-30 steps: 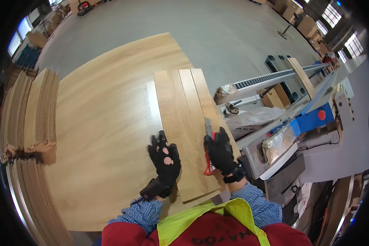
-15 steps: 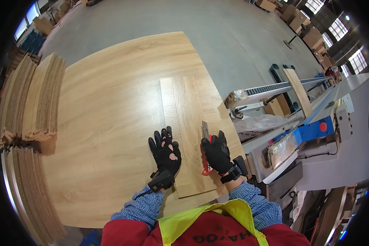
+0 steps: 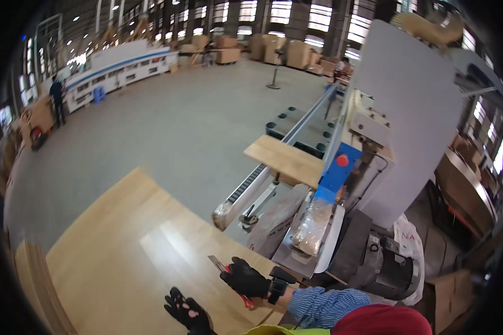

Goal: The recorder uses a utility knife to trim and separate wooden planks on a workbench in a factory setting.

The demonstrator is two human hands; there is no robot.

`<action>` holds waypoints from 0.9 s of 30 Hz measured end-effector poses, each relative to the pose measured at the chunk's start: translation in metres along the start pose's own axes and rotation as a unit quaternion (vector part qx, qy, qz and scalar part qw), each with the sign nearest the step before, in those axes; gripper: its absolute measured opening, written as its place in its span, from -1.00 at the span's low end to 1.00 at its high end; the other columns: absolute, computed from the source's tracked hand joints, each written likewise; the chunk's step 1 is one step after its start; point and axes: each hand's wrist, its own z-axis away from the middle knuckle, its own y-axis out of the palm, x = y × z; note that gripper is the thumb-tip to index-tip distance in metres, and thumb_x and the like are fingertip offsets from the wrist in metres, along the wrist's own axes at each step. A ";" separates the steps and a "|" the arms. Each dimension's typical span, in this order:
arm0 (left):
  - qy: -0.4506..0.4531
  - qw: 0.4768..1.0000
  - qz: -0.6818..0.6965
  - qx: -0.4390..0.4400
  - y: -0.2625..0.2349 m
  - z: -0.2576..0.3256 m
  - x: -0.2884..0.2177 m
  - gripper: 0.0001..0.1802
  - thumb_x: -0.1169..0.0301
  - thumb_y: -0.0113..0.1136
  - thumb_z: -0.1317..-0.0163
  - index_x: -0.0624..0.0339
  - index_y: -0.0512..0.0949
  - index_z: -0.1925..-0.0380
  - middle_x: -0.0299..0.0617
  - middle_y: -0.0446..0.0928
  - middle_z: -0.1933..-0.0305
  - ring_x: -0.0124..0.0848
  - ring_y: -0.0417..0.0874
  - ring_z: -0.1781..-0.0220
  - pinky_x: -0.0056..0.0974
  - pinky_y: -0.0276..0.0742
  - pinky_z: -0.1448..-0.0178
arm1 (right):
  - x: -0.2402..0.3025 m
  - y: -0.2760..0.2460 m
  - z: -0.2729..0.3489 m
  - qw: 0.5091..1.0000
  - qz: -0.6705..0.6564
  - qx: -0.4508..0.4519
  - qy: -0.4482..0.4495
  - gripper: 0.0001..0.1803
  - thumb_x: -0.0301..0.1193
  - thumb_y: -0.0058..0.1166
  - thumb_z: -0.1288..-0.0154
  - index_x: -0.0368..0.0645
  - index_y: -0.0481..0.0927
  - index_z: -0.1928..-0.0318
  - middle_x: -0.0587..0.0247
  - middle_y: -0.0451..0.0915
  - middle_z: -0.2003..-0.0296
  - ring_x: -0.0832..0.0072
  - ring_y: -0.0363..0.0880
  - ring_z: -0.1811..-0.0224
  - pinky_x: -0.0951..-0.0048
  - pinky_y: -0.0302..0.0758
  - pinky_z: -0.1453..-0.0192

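Note:
A wide light-wood panel (image 3: pixel 103 248) lies in front of me. My left hand (image 3: pixel 189 310), in a black glove with worn patches, rests at the panel with its fingers spread and nothing in them. To its right, my right hand (image 3: pixel 247 278), also black-gloved, is closed around a red-handled utility knife (image 3: pixel 216 262). The knife's metal blade sticks out past the fingers, pointing up and left over the panel. Blur hides the edges of the narrower boards on the panel.
A machine with a blue housing (image 3: pixel 335 174) and red button stands right of the panel, with a wood strip (image 3: pixel 285 160) lying across its rail. A dark motor (image 3: pixel 388 268) sits nearer. Board stacks (image 3: pixel 36 279) flank the left. Farther off are a person (image 3: pixel 57 100), a fan (image 3: pixel 274 72) and cartons (image 3: pixel 297 56).
The view has swung up and to the right, so both hands now appear lower and more of the hall shows. The knife is still in my right hand; my left stays spread.

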 end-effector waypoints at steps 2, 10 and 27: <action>0.043 0.999 0.008 0.023 -0.018 -0.009 -0.006 -0.36 0.10 -0.07 -0.39 0.25 0.25 -0.35 0.20 0.26 -0.38 -0.03 0.19 -0.47 0.09 -0.10 -0.51 | 0.025 -0.060 0.005 0.956 -0.181 0.122 0.196 -0.64 -0.07 -0.01 -0.40 -0.13 0.44 0.30 0.32 0.43 0.59 0.51 0.44 0.62 0.40 0.43 0.50; -0.020 0.845 0.522 0.111 -0.043 -0.069 -0.090 -0.51 0.51 0.00 -0.40 0.35 0.27 -0.31 -0.16 0.42 -0.23 -0.46 0.36 -0.24 -0.38 0.31 -0.27 | -0.030 -0.218 -0.027 0.997 -0.045 -0.033 0.060 -0.74 -0.19 0.07 -0.36 -0.15 0.51 0.23 -0.03 0.53 0.45 0.10 0.55 0.42 0.14 0.48 0.31; -0.061 0.935 0.322 -0.139 0.099 -0.060 -0.190 -0.52 0.44 0.14 -0.35 0.38 0.33 -0.21 -0.08 0.50 0.02 -0.29 0.49 0.00 -0.29 0.47 -0.09 | -0.091 -0.136 -0.099 0.999 -0.004 0.047 -0.018 -0.70 -0.16 -0.04 -0.42 -0.16 0.49 0.21 0.08 0.57 0.40 0.10 0.57 0.30 0.18 0.45 0.24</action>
